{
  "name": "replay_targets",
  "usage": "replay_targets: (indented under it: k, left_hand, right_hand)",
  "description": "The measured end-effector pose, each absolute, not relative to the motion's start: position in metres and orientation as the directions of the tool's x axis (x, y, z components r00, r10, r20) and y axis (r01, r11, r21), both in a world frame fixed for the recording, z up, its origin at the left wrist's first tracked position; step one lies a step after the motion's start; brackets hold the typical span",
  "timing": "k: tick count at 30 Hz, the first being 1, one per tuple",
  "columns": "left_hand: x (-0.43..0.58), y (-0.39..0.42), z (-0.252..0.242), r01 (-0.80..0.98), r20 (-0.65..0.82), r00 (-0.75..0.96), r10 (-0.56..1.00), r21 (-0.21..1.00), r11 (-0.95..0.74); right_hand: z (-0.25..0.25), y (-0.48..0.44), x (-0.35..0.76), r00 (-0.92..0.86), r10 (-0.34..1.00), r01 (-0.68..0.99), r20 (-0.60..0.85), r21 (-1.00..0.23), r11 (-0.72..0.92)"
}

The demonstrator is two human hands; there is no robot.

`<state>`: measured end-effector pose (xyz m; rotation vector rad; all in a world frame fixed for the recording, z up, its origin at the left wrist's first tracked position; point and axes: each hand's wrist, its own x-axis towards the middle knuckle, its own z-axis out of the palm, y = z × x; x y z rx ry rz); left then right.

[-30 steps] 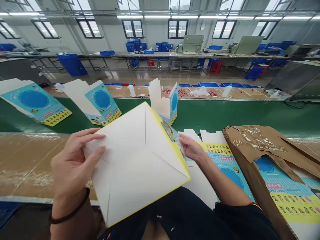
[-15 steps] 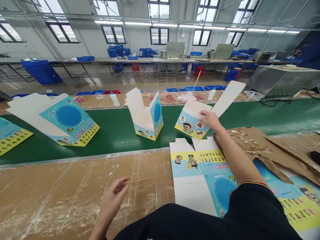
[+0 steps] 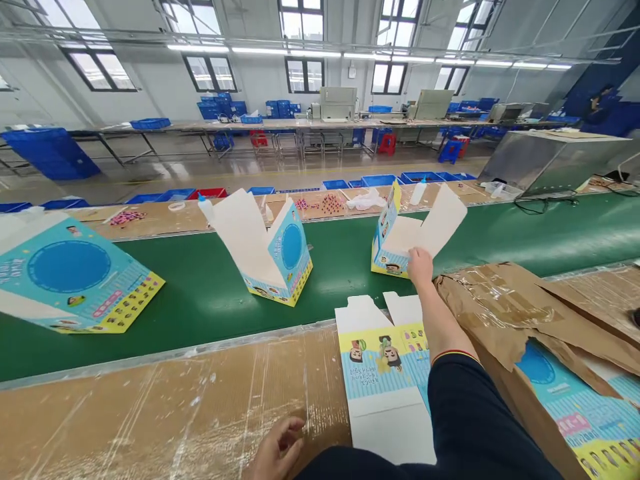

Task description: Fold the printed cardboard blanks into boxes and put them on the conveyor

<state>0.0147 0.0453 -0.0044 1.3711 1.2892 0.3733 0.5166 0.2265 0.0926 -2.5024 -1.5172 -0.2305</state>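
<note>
Setting an erected printed carton (image 3: 395, 243) onto the green conveyor belt (image 3: 340, 267) is judged the step in hand; a clean release without tipping is called for next. Head view: right hand (image 3: 420, 265) is stretched forward, fingers laid on the carton's white flap, grip cannot be told. Left hand (image 3: 275, 453) is kept loosely curled and empty at the table (image 3: 150, 413) edge.

A: Where is clear passage found?
B: Across the bare worktop (image 3: 150, 413) left of the flat blanks (image 3: 380, 380), and along the green belt (image 3: 345, 267) between the middle carton (image 3: 273, 250) and the right carton (image 3: 400, 233).
A: What is blocked?
B: The right side is filled by torn brown wrapping (image 3: 500, 300); the belt's left end is covered by a tilted carton (image 3: 75, 280).
</note>
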Motion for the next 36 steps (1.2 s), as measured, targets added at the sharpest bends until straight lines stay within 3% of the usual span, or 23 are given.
replay_targets:
  k: [3, 6, 9, 14, 20, 25, 29, 33, 36]
  left_hand:
    - [0.036, 0.061, -0.007, 0.406, -0.540, 0.395, 0.743, 0.828, 0.386]
    - [0.067, 0.070, -0.012, 0.313, -0.635, 0.386, 0.669, 0.773, 0.552]
    - [0.099, 0.074, -0.012, 0.253, -0.709, 0.341, 0.618, 0.702, 0.666]
    - [0.136, 0.074, 0.011, 0.193, -0.683, 0.517, 0.515, 0.680, 0.708]
    - [0.150, 0.079, 0.030, 0.174, -0.721, 0.392, 0.572, 0.668, 0.723]
    - [0.158, 0.077, 0.039, 0.074, -0.663, 0.359, 0.657, 0.722, 0.688]
    - [0.160, 0.067, 0.054, -0.004, -0.556, 0.437, 0.707, 0.785, 0.620]
    - [0.147, 0.068, 0.079, -0.105, -0.265, 0.614, 0.744, 0.906, 0.409]
    - [0.122, 0.086, 0.106, -0.111, -0.105, 0.679, 0.727, 0.964, 0.243]
  right_hand:
    - [0.077, 0.192, 0.507, 0.563, 0.801, 0.826, 0.204, -0.172, -0.537]
    - [0.059, 0.139, 0.496, 0.729, 0.684, 0.669, 0.031, -0.244, -0.702]
    - [0.041, 0.078, 0.485, 0.842, 0.527, 0.498, -0.118, -0.208, -0.842]
    - [0.026, 0.013, 0.473, 0.898, 0.366, 0.332, -0.244, -0.170, -0.928]
    - [0.036, 0.019, 0.482, 0.898, 0.300, 0.250, -0.323, -0.186, -0.950]
    - [0.043, 0.038, 0.487, 0.877, 0.273, 0.190, -0.395, -0.236, -0.953]
    - [0.049, 0.042, 0.485, 0.859, 0.316, 0.171, -0.403, -0.357, -0.919]
    - [0.063, 0.041, 0.486, 0.808, 0.429, 0.142, -0.405, -0.572, -0.808]
    - [0.084, 0.037, 0.492, 0.733, 0.582, 0.118, -0.351, -0.777, -0.618]
